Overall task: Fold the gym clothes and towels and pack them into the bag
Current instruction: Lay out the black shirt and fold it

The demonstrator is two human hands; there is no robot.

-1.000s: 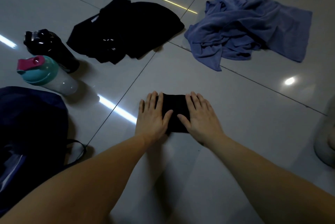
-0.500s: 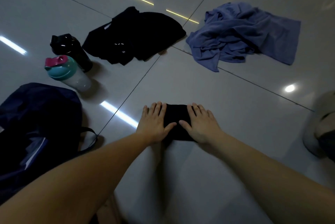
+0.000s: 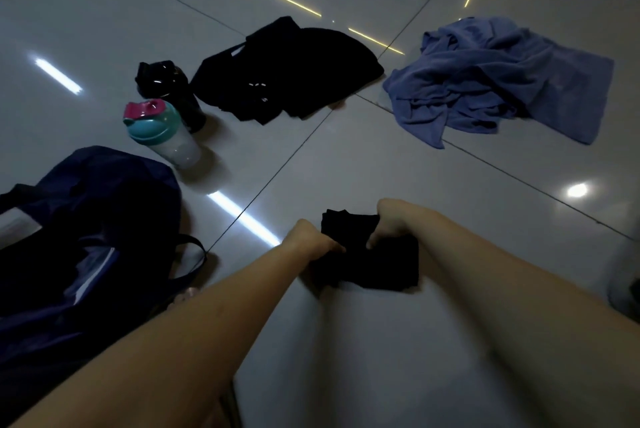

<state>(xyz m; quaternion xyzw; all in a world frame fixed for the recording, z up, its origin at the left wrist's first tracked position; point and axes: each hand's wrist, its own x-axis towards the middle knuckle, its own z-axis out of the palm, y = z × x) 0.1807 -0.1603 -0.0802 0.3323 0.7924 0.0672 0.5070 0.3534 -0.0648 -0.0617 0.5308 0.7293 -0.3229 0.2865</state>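
the floor point(image 3: 363, 167) is free in the middle of the frame, between the folded black cloth point(image 3: 381, 264) at lower centre and the black garment point(image 3: 287, 77) above. at left, a teal bottle point(image 3: 162, 136) and a black bottle point(image 3: 169, 88) stand close together above the bag point(image 3: 86, 237). the blue towel point(image 3: 491, 77) covers the upper right.

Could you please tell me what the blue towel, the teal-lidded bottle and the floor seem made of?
Blue towel: soft matte cloth, perhaps microfibre; it lies in limp folds. Teal-lidded bottle: likely plastic; cloudy translucent body, smooth lid. Floor: glossy tile, probably ceramic; it mirrors lights and shows grout lines.
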